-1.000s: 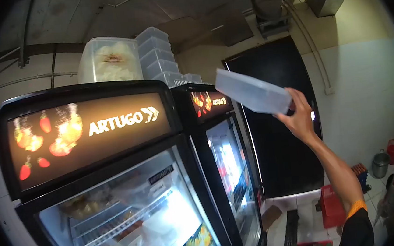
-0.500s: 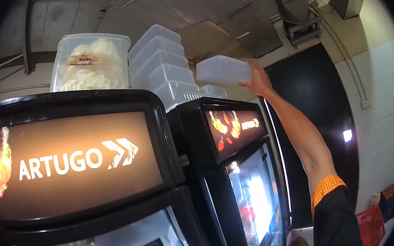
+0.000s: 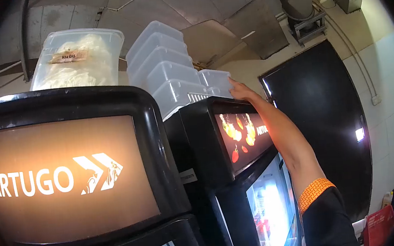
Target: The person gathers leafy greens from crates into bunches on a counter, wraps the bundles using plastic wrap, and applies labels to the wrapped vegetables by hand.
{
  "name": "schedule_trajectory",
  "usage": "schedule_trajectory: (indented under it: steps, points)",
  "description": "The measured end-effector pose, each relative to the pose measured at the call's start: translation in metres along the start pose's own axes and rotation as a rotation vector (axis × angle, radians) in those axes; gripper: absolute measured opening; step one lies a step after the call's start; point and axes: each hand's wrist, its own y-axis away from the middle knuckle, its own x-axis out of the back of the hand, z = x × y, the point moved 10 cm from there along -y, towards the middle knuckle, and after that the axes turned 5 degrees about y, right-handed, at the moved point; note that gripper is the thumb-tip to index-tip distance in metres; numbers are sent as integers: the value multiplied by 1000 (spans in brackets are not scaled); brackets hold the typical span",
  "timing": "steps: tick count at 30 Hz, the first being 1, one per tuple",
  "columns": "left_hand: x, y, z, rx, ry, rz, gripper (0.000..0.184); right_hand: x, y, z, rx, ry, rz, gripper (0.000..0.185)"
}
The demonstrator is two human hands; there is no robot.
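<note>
At the end of my raised arm, my right hand (image 3: 242, 91) grips the right end of a translucent plastic container (image 3: 215, 80) above the farther fridge (image 3: 198, 141). The container rests on or just over another low one, beside a tall stack of similar clear containers (image 3: 161, 63). A white wire rack (image 3: 198, 96) shows at the front edge of the fridge top. On the nearer fridge (image 3: 153, 127) stands a large clear tub (image 3: 77, 61) with pale contents and a paper label. My left hand is out of view.
A black door (image 3: 324, 126) stands behind my arm. At the lower right is a red crate (image 3: 378, 226). Ducting and a metal bracket (image 3: 309, 29) hang near the ceiling, and conduits run down the tiled wall.
My right hand has carried the container left and down, from in front of the door to beside the stack. The view has tilted up and moved closer to the fridges.
</note>
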Motion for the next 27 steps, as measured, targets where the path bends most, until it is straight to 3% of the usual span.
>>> schedule_trajectory:
  steps: [2,6,8,9,11,12,14,15,18,21,22,23,25,27]
  points:
    - [5,-2,-5,-2,-22,7,53,-21,-3,-4,8,54,-217,58]
    - [15,10,-7,-19,-51,5,52,-24,1,-12,25,38,-324,48]
    - [26,28,-5,-44,-51,7,52,14,8,-25,-110,-32,-86,39]
    - [32,42,-5,-63,-52,6,51,19,16,-38,-109,-32,-96,39]
    - [50,81,-3,-102,-45,-6,51,76,37,-52,-199,-187,350,30]
    - [59,109,-6,-109,-36,-19,51,85,43,-67,-200,-186,343,30]
    - [81,187,-23,-80,-36,-65,50,133,74,-95,-251,-327,666,21]
    - [95,237,-36,-29,-43,-97,50,146,86,-117,-253,-328,653,21]
    - [162,458,-107,336,-116,-207,49,206,160,-201,-20,-321,958,9]
    - [284,793,-120,1007,-331,-334,49,256,259,-333,74,-384,808,12]
    - [321,908,-84,1241,-413,-405,49,263,302,-387,457,522,718,22]
    - [351,1010,-32,1454,-476,-498,48,258,333,-320,478,125,609,26]
    - [385,1163,103,1797,-542,-710,48,287,389,-423,408,-366,437,26]
    - [390,1248,229,2012,-514,-887,48,285,436,-494,393,-778,116,26]
